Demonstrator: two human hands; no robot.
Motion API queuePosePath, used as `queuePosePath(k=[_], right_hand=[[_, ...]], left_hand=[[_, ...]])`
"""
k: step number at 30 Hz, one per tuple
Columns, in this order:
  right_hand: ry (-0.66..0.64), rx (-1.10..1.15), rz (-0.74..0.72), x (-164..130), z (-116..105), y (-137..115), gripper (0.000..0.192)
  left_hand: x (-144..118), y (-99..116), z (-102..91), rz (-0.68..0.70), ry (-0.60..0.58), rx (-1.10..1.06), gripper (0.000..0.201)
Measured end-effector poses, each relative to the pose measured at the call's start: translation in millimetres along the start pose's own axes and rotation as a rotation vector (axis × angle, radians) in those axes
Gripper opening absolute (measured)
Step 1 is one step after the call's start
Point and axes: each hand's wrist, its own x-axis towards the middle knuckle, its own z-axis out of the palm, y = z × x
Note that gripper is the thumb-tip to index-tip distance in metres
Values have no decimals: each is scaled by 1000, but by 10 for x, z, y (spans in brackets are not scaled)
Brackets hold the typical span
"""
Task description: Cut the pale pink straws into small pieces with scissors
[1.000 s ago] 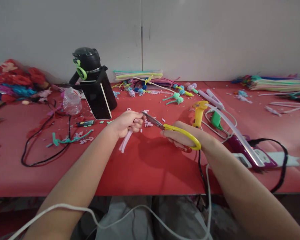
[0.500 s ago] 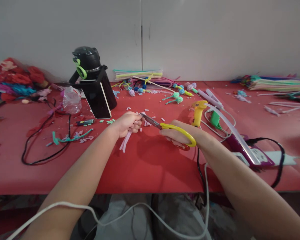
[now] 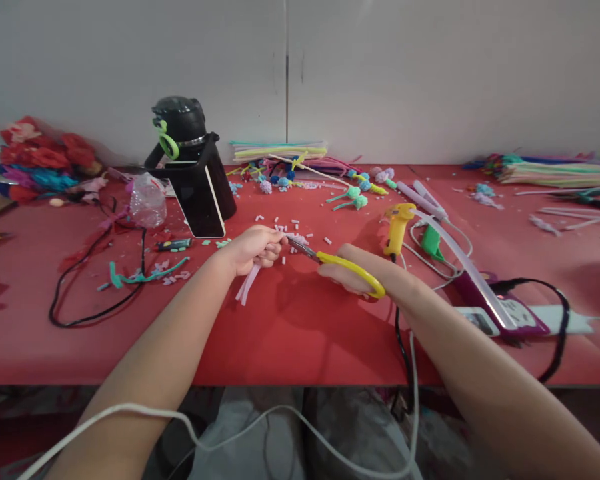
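left hand [image 3: 253, 250] grip clenched on a bundle of pale pink pipe cleaner strips [image 3: 247, 285], ends hanging out below the fist toward the near edge of the red surface [image 3: 300, 333]. right hand [image 3: 353, 273] grip clenched through the handles of the yellow scissors [image 3: 340, 265], blades pointing at the left hand, tips right at the strip ends by the fingers; can't tell if the blades are apart or shut. both hands sit just above the surface, roughly mid-width.

landmark = yellow scissors. short cut bits [image 3: 280, 227] scattered on the surface just behind the blades. yellow glue gun [image 3: 397, 227] stands just right of and behind the scissors, with a green piece [image 3: 433, 241] and pale glue sticks [image 3: 423, 197] beyond it. purple and white device [image 3: 500, 313] lies to the right of the scissors, black cord [image 3: 555, 327] looping round it. black bottle in a black stand [image 3: 193, 177] is left of and behind the scissors, clear plastic piece [image 3: 147, 200] beside it. teal pipe cleaner [image 3: 145, 275] and black cable loop [image 3: 95, 293] well left. pom-pom stems [image 3: 353, 195] behind the scissors; stack of pipe cleaners [image 3: 280, 150] against the wall [image 3: 380, 73]. more pipe cleaner stacks [image 3: 555, 170] far right, red and blue fluffy pile [image 3: 35, 160] far left. white cable [image 3: 280, 427] runs across the lap below the surface edge.
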Motion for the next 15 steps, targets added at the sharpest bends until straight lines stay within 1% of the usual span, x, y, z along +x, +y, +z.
queuePosePath(k=[2,4,6,7,9,12,15], right_hand=[[-59,142,38,-24,0,44,49],[-54,220,33,-32,6,99,54],[15,289,-15,-8,22,154,58],[68,314,-50,14,34,174,60],[133,351,-134,63,64,192,59],[195,433,-183,103,112,151,49],[160,533,-276,103,155,88,37]], left_hand=[[-23,-22,-10,28,-14,21,28],[-66,-38,19,58,-41,46,27],[-127,-46,89,73,-80,83,27],[-159,-48,134,77,-102,106,26],[-216,-54,225,71,-155,161,25],[-264,-75,326,89,-237,244,27],[-277,-111,374,103,-302,309,30]])
